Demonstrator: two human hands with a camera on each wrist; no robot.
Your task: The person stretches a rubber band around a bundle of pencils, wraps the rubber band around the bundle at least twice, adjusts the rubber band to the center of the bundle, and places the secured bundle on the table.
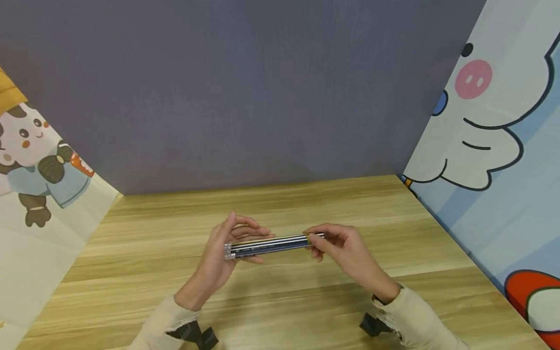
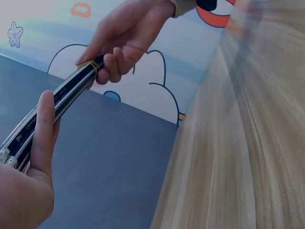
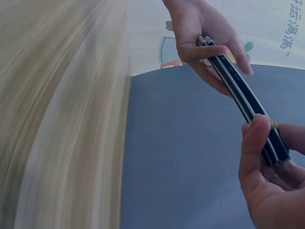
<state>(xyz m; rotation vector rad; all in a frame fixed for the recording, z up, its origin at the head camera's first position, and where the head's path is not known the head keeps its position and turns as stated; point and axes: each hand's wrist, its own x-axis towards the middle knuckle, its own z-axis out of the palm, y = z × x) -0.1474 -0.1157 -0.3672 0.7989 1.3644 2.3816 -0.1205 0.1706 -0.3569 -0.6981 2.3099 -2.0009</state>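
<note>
A bundle of dark blue pencils (image 1: 271,246) with white stripes is held level above the table, and HB lettering shows on them in the left wrist view. A yellow rubber band (image 2: 94,64) circles the bundle near its right end. There my right hand (image 1: 345,248) pinches the pencils between thumb and fingers, right at the band. My left hand (image 1: 220,250) is under the other end, fingers extended around the bundle. The silvery, pale pencil ends (image 1: 229,251) lie against its palm. Seen from the right wrist, one left finger (image 3: 207,51) crosses the pencils.
A wood-grain table (image 1: 175,218) lies beneath both hands. Behind it rises a grey panel (image 1: 262,97). Cartoon-printed walls (image 1: 494,155) stand at the left and right. Black camera mounts (image 1: 192,333) sit at both sleeve cuffs.
</note>
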